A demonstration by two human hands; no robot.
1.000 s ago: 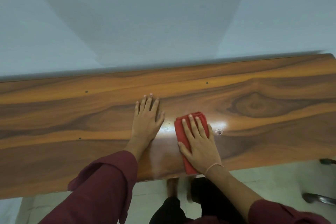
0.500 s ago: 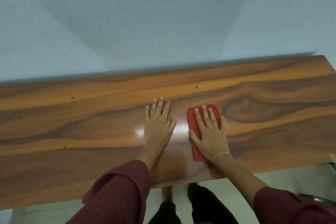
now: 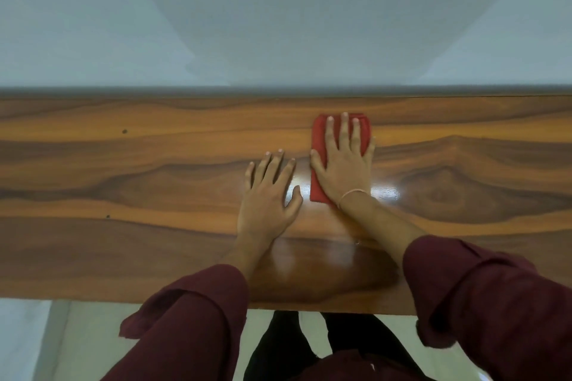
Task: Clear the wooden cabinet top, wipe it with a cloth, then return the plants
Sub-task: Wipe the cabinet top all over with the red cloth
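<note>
The glossy wooden cabinet top (image 3: 123, 182) spans the whole width of the view. A folded red cloth (image 3: 318, 139) lies on it toward the back edge, right of centre. My right hand (image 3: 343, 164) presses flat on the cloth with fingers spread, covering most of it. Just to its left, my left hand (image 3: 267, 195) rests palm-down on the bare wood, fingers apart, holding nothing. No plants are in view.
A pale grey wall (image 3: 278, 25) rises directly behind the cabinet's back edge. Below the front edge I see light floor (image 3: 77, 334) and my dark trousers (image 3: 288, 346). Small dark specks (image 3: 124, 131) mark the wood at the left.
My right hand has pushed the red cloth away from the front edge toward the wall. My left hand stays flat on the wood beside it.
</note>
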